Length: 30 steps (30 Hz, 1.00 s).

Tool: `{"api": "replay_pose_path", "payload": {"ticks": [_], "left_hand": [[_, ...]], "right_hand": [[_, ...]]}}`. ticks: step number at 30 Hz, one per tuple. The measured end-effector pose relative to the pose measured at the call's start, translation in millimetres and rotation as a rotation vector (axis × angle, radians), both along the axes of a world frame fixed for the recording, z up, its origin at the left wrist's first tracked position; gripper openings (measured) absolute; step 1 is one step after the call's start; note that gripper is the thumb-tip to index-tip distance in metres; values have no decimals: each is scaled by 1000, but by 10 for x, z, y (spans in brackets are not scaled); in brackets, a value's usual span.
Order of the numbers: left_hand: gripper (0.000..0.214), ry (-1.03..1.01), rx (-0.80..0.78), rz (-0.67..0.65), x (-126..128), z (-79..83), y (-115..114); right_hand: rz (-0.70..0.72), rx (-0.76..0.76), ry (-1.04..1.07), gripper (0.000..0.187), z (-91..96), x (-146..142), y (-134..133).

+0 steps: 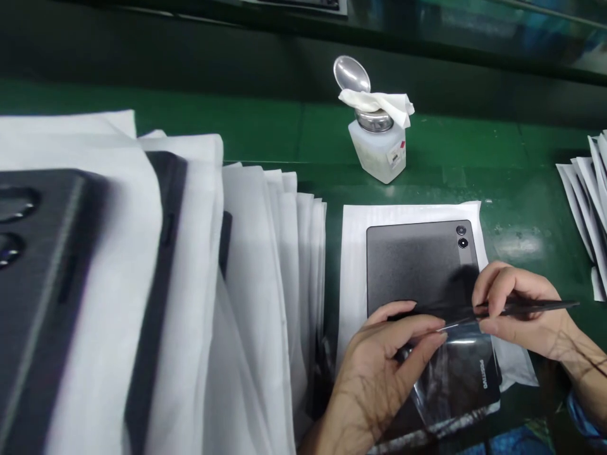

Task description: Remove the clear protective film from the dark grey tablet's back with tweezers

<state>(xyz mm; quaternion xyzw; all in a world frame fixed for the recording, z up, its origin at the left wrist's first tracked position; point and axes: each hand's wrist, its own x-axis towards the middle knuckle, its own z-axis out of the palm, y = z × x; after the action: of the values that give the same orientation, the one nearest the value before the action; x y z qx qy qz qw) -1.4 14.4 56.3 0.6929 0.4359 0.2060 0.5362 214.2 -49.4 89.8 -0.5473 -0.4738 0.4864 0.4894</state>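
Tablet (412, 265) marked POSITIVO, lying back up on white sheet (351, 265). Above its lower half, clear film (455, 360) pinched between thumb and forefinger of left hand (379, 360); thin dark strip (535, 308), exact kind unclear, pinched between fingertips of right hand (540, 330). Just beyond, pump dispenser bottle (377, 150) with white wipe (382, 103) draped beneath raised metal lid (351, 73).

Left hand (379, 360) and right hand (528, 309) pinch close together, fingers bent.

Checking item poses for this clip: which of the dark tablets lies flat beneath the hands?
The POSITIVO-marked tablet, back up on a white sheet; the left-side tablets stand upright among white sleeves.
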Motion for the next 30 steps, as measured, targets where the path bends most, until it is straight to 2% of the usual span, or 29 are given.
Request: {"api": "replay_pose_path", "payload": {"ticks": [4, 11, 16, 23, 30], "left_hand": [[10, -28, 143, -20, 0, -14, 5], [10, -73, 292, -59, 32, -14, -15], [13, -70, 287, -56, 23, 2, -7], [5, -75, 353, -71, 5, -28, 10], [7, -48, 343, -86, 0, -10, -2]], "right_hand": [[20, 22, -54, 15, -20, -36, -1], [-2, 50, -100, 17, -6, -47, 19], [-22, 47, -96, 18, -14, -54, 12], [-18, 42, -84, 18, -54, -49, -19], [26, 128, -14, 19, -56, -42, -26]]}}
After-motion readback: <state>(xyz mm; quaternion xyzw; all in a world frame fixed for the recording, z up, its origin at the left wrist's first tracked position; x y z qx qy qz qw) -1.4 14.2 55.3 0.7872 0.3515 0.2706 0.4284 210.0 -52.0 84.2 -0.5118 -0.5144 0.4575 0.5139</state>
